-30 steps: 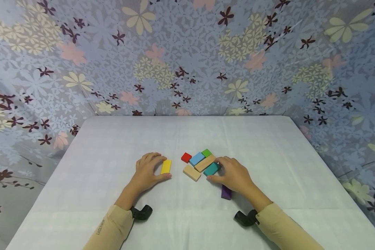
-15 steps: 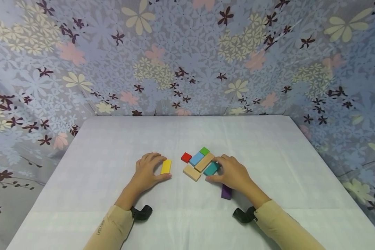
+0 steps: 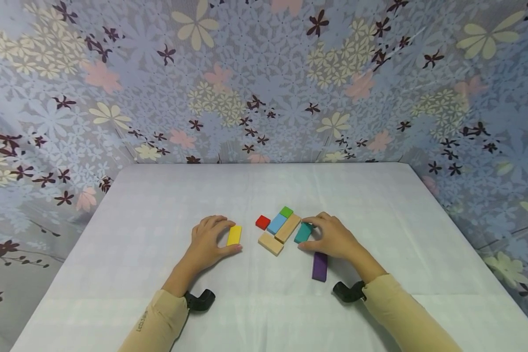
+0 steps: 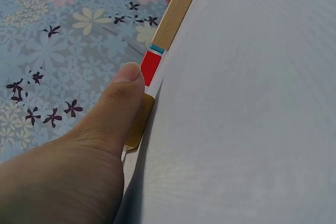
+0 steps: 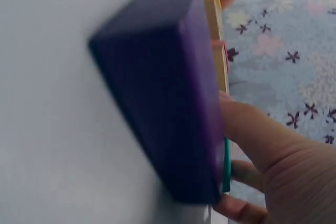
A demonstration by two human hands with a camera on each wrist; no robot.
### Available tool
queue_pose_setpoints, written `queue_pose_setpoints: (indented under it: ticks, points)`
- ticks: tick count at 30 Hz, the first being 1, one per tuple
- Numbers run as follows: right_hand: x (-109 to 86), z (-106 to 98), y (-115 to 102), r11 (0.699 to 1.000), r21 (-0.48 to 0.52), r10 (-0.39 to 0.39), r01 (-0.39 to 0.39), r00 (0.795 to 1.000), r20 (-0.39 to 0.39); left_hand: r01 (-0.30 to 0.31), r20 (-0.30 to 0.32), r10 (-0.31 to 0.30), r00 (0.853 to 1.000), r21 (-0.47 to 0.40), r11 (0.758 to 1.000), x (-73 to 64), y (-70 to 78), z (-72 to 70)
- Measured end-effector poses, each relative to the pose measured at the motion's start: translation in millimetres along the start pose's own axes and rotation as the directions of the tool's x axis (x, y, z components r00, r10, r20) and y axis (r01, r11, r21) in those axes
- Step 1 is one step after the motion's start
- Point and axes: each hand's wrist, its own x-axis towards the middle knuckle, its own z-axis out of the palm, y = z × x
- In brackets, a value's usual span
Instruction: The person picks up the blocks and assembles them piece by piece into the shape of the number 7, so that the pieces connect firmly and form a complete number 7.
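In the head view my left hand [image 3: 209, 239] holds a yellow block [image 3: 234, 235] by its two ends, index finger at the far one and thumb at the near one. My right hand [image 3: 332, 236] has a teal block [image 3: 303, 232] between thumb and index finger, a small gap to the right of a long wooden block [image 3: 288, 228]. Beside that lie a blue block [image 3: 276, 223], a green block [image 3: 286, 211] and, in front, a second wooden block [image 3: 271, 243]. A purple block [image 3: 319, 267] lies just nearer than the right hand and looms large in the right wrist view.
A red block [image 3: 262, 222] sits at the left of the group, on the side towards the yellow one. White cloth covers the table [image 3: 180, 190], and a flowered curtain [image 3: 264, 88] rises behind its far edge. Black wrist cameras [image 3: 201, 300] jut inward from both sleeves.
The long wooden and green blocks shifted left against the blue one. Then my right hand drew the teal block slightly right, opening a gap and baring more of the purple block. Left hand unmoved.
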Motion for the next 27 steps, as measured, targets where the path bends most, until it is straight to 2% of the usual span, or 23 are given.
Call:
queue_pose_setpoints:
  ticks: [16,27]
  points:
    - [-2.3,-13,30,0.995,0.083,-0.051,0.050,0.999,0.008,-0.003,-0.003,0.003,1.000,0.000,1.000,-0.2,-0.2,0.6]
    - [-13.6,-13,50,0.989,0.063,-0.136,0.135,0.991,0.011,-0.010,-0.011,0.010,1.000,0.003,1.000,0.0,0.3,0.6]
